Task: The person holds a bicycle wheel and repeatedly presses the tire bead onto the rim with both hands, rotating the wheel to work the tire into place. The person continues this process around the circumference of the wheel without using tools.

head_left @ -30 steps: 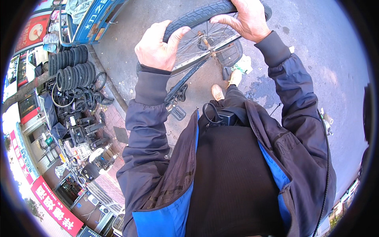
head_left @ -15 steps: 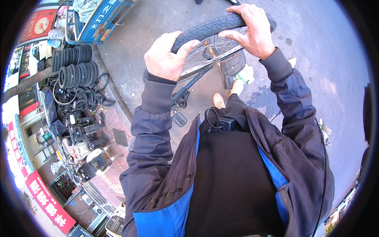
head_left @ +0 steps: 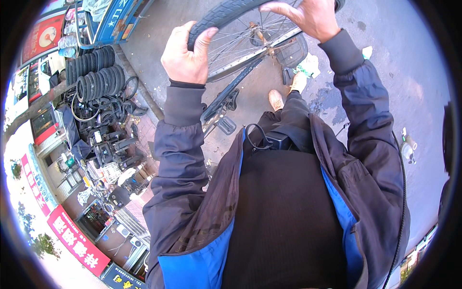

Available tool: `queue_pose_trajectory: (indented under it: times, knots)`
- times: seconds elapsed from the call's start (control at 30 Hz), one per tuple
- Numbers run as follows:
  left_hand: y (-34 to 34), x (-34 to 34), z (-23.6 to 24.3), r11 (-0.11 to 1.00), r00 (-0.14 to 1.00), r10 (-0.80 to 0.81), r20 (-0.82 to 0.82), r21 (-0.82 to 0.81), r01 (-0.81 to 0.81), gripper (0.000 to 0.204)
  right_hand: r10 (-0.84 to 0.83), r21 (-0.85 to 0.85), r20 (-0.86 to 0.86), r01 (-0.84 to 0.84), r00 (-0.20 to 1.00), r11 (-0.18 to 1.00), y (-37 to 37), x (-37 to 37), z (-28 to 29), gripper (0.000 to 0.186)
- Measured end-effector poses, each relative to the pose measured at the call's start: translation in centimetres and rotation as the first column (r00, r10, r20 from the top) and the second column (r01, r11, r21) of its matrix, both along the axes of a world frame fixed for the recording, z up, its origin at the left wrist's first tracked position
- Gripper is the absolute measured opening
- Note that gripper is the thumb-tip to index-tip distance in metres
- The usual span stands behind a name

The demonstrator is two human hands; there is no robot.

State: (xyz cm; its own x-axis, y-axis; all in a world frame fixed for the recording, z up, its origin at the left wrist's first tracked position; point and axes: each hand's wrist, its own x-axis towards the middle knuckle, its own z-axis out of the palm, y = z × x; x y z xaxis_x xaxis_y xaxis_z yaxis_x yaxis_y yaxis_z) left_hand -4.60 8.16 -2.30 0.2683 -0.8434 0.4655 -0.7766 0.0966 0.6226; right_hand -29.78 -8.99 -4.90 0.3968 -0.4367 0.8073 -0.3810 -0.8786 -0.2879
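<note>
A black treaded bicycle tyre [head_left: 224,15] arches across the top of the head view, partly cut off by the picture's edge. My left hand [head_left: 185,57] grips its left side, thumb on the near face and fingers over the outside. Farther right, my right hand [head_left: 315,19] wraps the tyre with the thumb along its inner side; its other fingertips are out of the picture. Below the tyre are the spoked wheel [head_left: 231,47], a rusty hub [head_left: 260,36] and the dark bicycle frame [head_left: 231,89]. A pedal [head_left: 226,125] sticks out nearby.
My shoes [head_left: 275,99] stand on the pavement close to the bicycle, beside a crumpled pale wrapper [head_left: 310,65]. At left are stacked tyres [head_left: 100,83], parked bikes [head_left: 113,149] and a blue cart [head_left: 115,24]. A clear bottle [head_left: 408,151] lies at right.
Both hands and the tyre have shifted upward in the picture, so the tyre's top is now cut off. The left hand has also moved left. Both hands keep their grip.
</note>
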Motion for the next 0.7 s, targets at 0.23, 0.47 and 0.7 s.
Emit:
queue_pose_trajectory:
  times: [0.23,0.47,0.7]
  knots:
    - [-0.7,-0.2,-0.5,0.999,0.997,0.042,-0.07,-0.017,-0.043,0.035,0.01,0.047,0.004,-0.01,1.0,0.999,-0.1,-0.1,0.9,0.064]
    - [-1.0,-1.4,0.8,0.986,0.989,0.132,-0.062,0.107,-0.125,0.036,-0.026,0.182,0.047,0.017,0.999,0.983,-0.6,0.3,1.6,0.053]
    - [-0.8,-1.6,3.0,0.96,0.995,0.084,-0.061,0.273,-0.064,0.037,0.076,0.215,0.008,-0.076,0.997,0.974,-2.7,0.2,0.8,0.058]
